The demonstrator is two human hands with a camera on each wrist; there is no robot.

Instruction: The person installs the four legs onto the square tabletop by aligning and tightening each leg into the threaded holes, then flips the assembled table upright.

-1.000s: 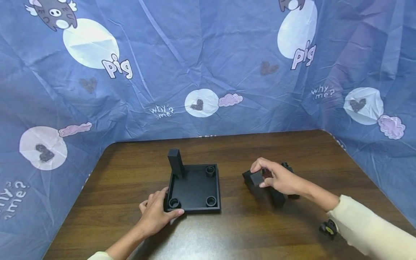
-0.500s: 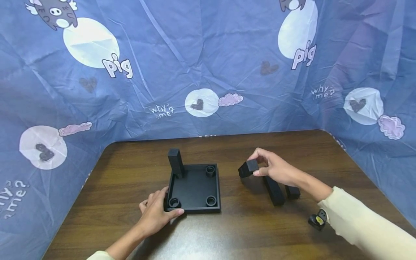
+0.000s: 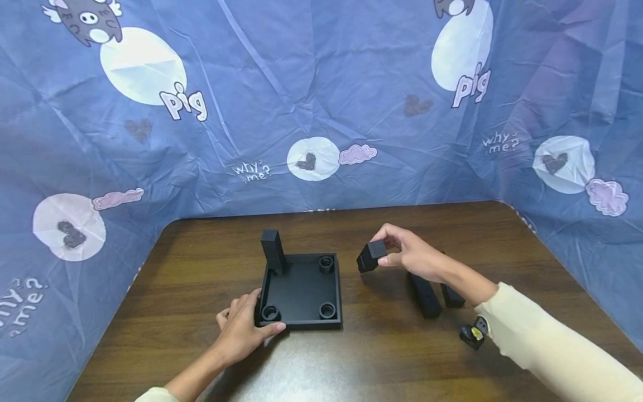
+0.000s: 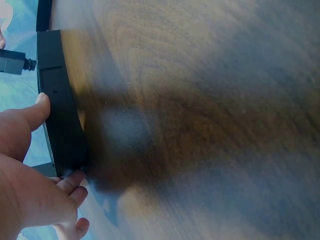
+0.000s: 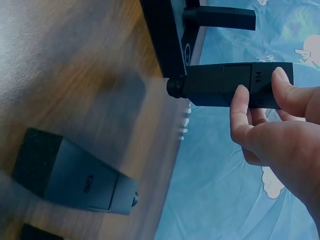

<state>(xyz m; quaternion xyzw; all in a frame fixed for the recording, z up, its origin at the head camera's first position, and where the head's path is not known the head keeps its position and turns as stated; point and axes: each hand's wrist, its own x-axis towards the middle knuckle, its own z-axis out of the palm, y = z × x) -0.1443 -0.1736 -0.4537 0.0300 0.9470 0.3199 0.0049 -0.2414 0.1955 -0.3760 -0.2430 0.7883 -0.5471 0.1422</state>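
A black square tabletop (image 3: 301, 290), tray-like with raised rims, lies with its inner side up. One black leg (image 3: 272, 251) stands upright at its far left corner; round threaded sockets show at the other three corners. My left hand (image 3: 240, 332) holds the near left corner, thumb along the front rim and fingers at the left side. Between thumb and fingers, my right hand (image 3: 414, 254) pinches a second square leg (image 5: 215, 85), tilted and held off the table, right of the tabletop. Its threaded end points away from the fingers, towards the tabletop in the right wrist view.
Two more black legs, a nearer-middle one (image 3: 425, 296) and one farther right (image 3: 454, 297), lie on the brown wooden table (image 3: 382, 357) under the right forearm. A blue printed cloth (image 3: 321, 100) hangs behind the table and along its sides.
My right hand has lifted the leg away from the other two legs and carried it left towards the tabletop. The left hand and tabletop have stayed in place.
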